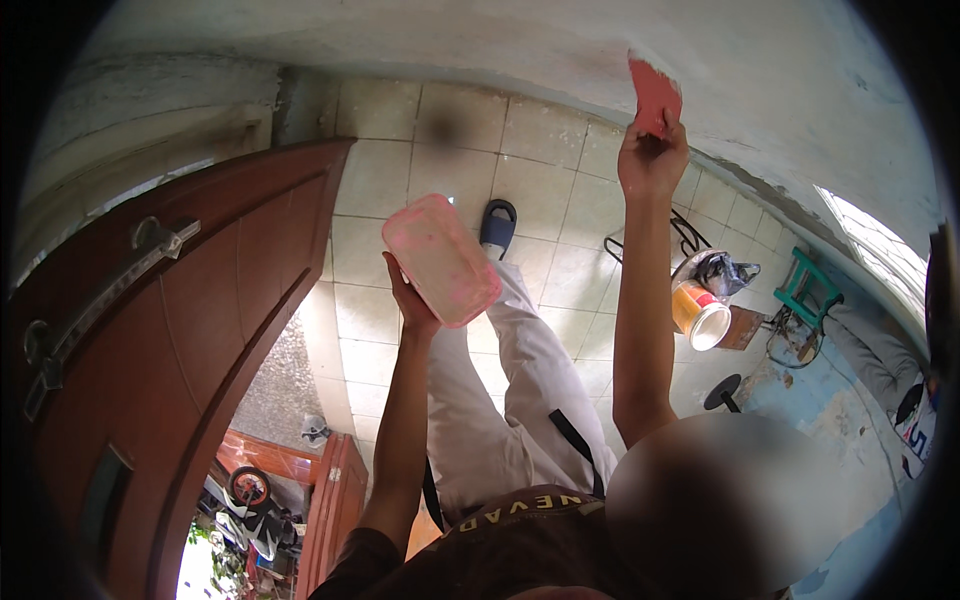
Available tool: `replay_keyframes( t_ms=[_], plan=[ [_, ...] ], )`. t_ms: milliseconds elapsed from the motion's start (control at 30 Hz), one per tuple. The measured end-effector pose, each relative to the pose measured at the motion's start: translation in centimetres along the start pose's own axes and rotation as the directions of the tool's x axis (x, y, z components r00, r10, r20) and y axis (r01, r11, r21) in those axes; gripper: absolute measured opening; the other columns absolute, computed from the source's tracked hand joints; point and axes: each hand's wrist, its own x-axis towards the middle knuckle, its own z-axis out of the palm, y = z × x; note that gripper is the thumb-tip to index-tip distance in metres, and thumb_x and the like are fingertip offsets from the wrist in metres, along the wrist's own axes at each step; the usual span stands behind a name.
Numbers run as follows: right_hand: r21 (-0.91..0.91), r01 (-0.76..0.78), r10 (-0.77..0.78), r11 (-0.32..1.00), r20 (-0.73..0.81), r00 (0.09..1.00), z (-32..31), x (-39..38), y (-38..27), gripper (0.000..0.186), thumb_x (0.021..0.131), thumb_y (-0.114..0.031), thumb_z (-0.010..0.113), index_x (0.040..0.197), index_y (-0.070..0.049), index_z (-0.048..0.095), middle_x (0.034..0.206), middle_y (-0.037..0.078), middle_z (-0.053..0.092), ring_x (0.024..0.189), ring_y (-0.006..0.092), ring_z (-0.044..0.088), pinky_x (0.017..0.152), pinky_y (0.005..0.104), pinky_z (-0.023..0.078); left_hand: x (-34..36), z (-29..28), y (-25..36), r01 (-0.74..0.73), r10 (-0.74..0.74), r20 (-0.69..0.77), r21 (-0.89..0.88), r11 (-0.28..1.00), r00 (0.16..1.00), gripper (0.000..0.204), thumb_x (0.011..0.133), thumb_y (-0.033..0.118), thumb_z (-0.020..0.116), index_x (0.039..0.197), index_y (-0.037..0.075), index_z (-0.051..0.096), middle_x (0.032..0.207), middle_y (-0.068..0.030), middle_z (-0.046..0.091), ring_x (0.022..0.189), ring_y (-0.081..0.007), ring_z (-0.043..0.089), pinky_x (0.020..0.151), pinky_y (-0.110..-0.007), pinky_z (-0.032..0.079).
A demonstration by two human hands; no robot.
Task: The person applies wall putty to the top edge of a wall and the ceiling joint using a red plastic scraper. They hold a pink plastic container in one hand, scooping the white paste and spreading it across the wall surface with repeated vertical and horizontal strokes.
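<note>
My left hand [412, 300] is closed on the near left edge of a shallow pink plastic container [445, 258]. Its shape is rectangular with rounded corners, and a pale layer with pink patches shows across it. Raised to the far right, my right hand [655, 158] grips a flat red putty scraper [655, 92]. The scraper's far edge looks to be against the pale wall [540, 50], though whether it presses there I cannot tell. Small whitish marks show along that edge.
A brown wooden door [180, 300] with a metal handle stands at the left. On the tiled floor [380, 180], at the right, are an orange and white bucket [697, 310], a black plastic bag [722, 272] and a green stool [806, 283]. A dark slipper [498, 222] is on my foot.
</note>
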Motion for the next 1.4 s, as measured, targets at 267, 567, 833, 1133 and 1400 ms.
replay_keyframes(
  t_ms=[267, 567, 833, 1133, 1400],
  plan=[
    [-0.242, -0.349, 0.325, 0.906, -0.132, 0.936, -12.6, 13.0, 5.2, 0.021, 0.087, 0.0, 0.051, 0.107, 0.006, 0.054, 0.109, 0.017, 0.06, 0.099, 0.0262, 0.061, 0.075, 0.0277, 0.058, 1.0, 1.8, -1.9, 0.072, -0.073, 0.042, 0.015, 0.997, 0.996, 0.075, 0.092, 0.07, 0.035, 0.144, 0.015, 0.035, 0.14, -0.006, 0.044, 0.127, -0.026, 0.046, 0.104, -0.043, 0.041],
    [0.077, -0.236, 0.227, 0.969, 0.114, 0.967, 1.8, 2.1, 1.3, 0.027, 0.087, 0.006, 0.042, 0.111, 0.017, 0.048, 0.112, 0.025, 0.058, 0.105, 0.0271, 0.061, 0.072, 0.0226, 0.059, -0.7, -0.5, 0.1, 0.021, -0.021, -0.006, 0.006, 1.0, 1.0, 0.076, 0.091, 0.07, 0.037, 0.143, 0.015, 0.037, 0.138, -0.0059, 0.045, 0.125, -0.0255, 0.046, 0.103, -0.042, 0.041],
    [-0.379, -0.141, 0.053, 0.915, -0.234, 0.971, -9.8, 8.7, 3.8, 0.017, 0.089, -0.006, 0.057, 0.105, -0.001, 0.057, 0.098, 0.011, 0.062, 0.09, 0.0227, 0.062, 0.073, 0.0313, 0.058, 0.2, 1.6, -2.4, 0.082, -0.082, 0.021, 0.009, 0.997, 0.996, 0.073, 0.091, 0.07, 0.038, 0.14, 0.016, 0.04, 0.137, -0.0048, 0.046, 0.123, -0.0245, 0.048, 0.102, -0.041, 0.042],
    [-0.366, 0.072, -0.062, 0.928, 0.039, 0.997, 3.2, 3.4, 10.8, 0.017, 0.088, -0.002, 0.059, 0.103, 0.005, 0.055, 0.099, 0.013, 0.063, 0.09, 0.0239, 0.064, 0.083, 0.0354, 0.058, -0.4, 0.8, -2.5, 0.078, -0.078, 0.013, 0.018, 0.997, 0.997, 0.071, 0.091, 0.069, 0.038, 0.14, 0.017, 0.04, 0.137, -0.004, 0.045, 0.124, -0.0249, 0.047, 0.102, -0.042, 0.042],
    [-0.507, -0.097, 0.159, 0.857, 0.082, 0.984, -0.7, -1.7, 10.8, 0.018, 0.089, -0.012, 0.062, 0.103, 0.0, 0.062, 0.095, 0.007, 0.064, 0.084, 0.0164, 0.062, 0.082, 0.0327, 0.055, -1.1, 0.9, -1.9, 0.04, -0.04, 0.003, 0.069, 0.997, 0.999, 0.074, 0.091, 0.069, 0.037, 0.143, 0.015, 0.036, 0.139, -0.0053, 0.043, 0.127, -0.0258, 0.045, 0.104, -0.042, 0.041]
  ],
)
